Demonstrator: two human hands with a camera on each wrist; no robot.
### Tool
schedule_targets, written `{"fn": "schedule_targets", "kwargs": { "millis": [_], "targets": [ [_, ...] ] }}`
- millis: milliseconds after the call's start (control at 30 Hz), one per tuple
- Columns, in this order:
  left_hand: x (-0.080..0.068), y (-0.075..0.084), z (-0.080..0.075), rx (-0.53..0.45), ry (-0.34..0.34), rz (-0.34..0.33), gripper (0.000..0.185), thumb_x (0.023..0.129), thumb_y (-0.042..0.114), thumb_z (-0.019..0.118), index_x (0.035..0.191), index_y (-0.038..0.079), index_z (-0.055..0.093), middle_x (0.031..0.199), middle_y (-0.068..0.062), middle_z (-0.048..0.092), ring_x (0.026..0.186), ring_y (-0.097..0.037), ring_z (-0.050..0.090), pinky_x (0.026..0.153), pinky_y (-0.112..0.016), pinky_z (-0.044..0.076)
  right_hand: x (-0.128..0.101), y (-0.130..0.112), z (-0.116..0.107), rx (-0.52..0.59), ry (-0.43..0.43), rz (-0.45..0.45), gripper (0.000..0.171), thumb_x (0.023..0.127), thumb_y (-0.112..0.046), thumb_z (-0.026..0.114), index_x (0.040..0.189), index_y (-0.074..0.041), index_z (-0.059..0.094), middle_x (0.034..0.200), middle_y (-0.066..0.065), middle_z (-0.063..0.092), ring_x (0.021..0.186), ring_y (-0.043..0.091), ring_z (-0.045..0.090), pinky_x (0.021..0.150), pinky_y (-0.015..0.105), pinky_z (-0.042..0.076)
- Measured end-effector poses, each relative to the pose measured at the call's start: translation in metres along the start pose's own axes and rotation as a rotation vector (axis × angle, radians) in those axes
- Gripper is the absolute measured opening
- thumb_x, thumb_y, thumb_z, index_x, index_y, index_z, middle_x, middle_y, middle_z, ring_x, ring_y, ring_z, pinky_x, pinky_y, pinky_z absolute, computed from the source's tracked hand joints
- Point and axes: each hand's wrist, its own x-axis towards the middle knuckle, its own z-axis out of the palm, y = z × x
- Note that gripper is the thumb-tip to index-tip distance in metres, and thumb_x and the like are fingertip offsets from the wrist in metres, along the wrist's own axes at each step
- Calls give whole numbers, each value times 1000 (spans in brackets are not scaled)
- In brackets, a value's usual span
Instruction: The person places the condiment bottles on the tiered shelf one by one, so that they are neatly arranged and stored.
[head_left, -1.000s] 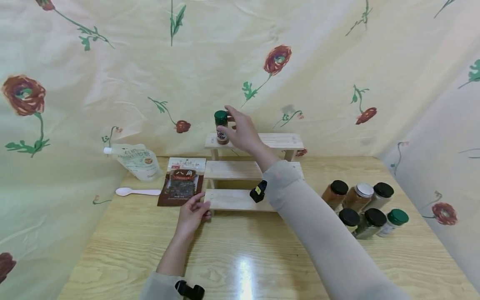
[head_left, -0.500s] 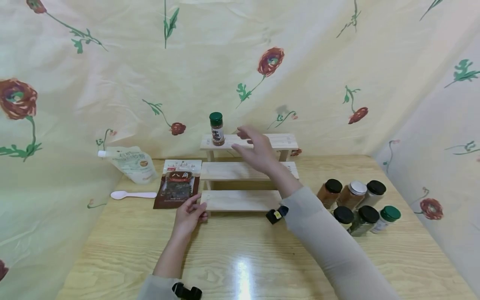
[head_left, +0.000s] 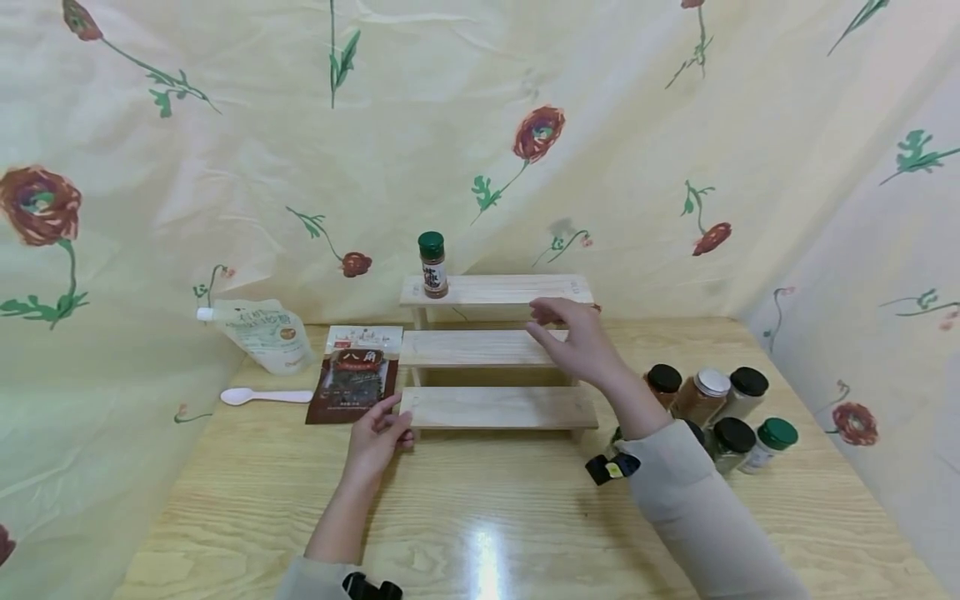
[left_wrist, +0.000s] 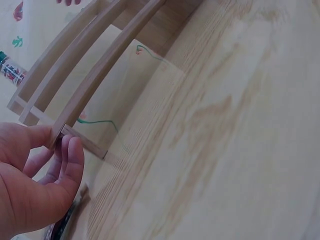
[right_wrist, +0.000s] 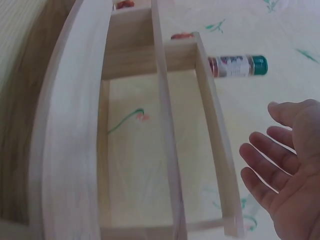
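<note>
A three-tier wooden spice rack (head_left: 501, 407) stands against the back wall. My left hand (head_left: 372, 440) pinches the left front corner of its lowest shelf; in the left wrist view the thumb and fingers (left_wrist: 74, 157) close on that board end. On the left of the top shelf stands an upright spice jar (head_left: 434, 277) with a green cap and a printed label. My right hand (head_left: 581, 340) hovers in front of the right end of the rack, holding nothing. Its fingers (right_wrist: 267, 155) are spread and loosely bent, apart from the jar in the right wrist view.
To the right stand several spice jars (head_left: 733, 443) with black, white and green caps, partly behind my right sleeve. Left of the rack are a brown star anise packet (head_left: 352, 387), a white spouted pouch (head_left: 272, 337) and a white spoon (head_left: 264, 396) on the wooden table (head_left: 435, 517).
My right hand has let go of the green-capped jar on the top shelf and moved right and toward me. The left hand keeps its grip on the rack.
</note>
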Motion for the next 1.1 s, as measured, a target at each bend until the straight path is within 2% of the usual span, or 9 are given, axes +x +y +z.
{"fn": "schedule_targets", "kwargs": {
  "millis": [267, 400, 600, 833, 1100],
  "targets": [
    [-1, -1, -2, 8, -1, -8, 45, 97, 1, 67, 141, -1, 55, 88, -7, 65, 70, -15, 65, 64, -24, 60, -22, 14, -21, -33, -11, -17, 36, 96, -11, 71, 130, 0, 64, 111, 16, 71, 101, 31, 68, 89, 54, 54],
    [-1, -2, -2, 5, 7, -4, 45, 97, 0, 66, 140, -2, 56, 87, -7, 64, 69, -15, 65, 64, -24, 59, -30, 20, -32, -52, -15, 11, 35, 97, -12, 70, 130, -3, 65, 112, 15, 70, 102, 30, 67, 86, 51, 53],
    [-1, -2, -3, 6, 4, -3, 45, 97, 1, 67, 140, -2, 56, 87, -6, 64, 70, -14, 65, 64, -24, 60, -44, 30, -49, -83, -25, 51, 32, 97, -12, 70, 125, 2, 65, 113, 20, 70, 103, 34, 66, 89, 55, 52],
    [-1, 0, -4, 19, 0, -10, 46, 97, 3, 68, 141, -1, 55, 89, -6, 64, 71, -14, 65, 66, -24, 60, -55, 42, -65, -110, -15, 84, 37, 99, -17, 68, 130, 4, 62, 116, 22, 69, 106, 37, 65, 91, 60, 50],
    [-1, 2, -2, 19, -17, -14, 47, 97, 5, 68, 142, 0, 54, 89, -6, 63, 71, -13, 65, 66, -25, 60, -65, 53, -82, -175, 10, 104, 38, 100, -17, 67, 130, 5, 62, 114, 22, 69, 104, 38, 65, 81, 57, 52]
  ]
}}
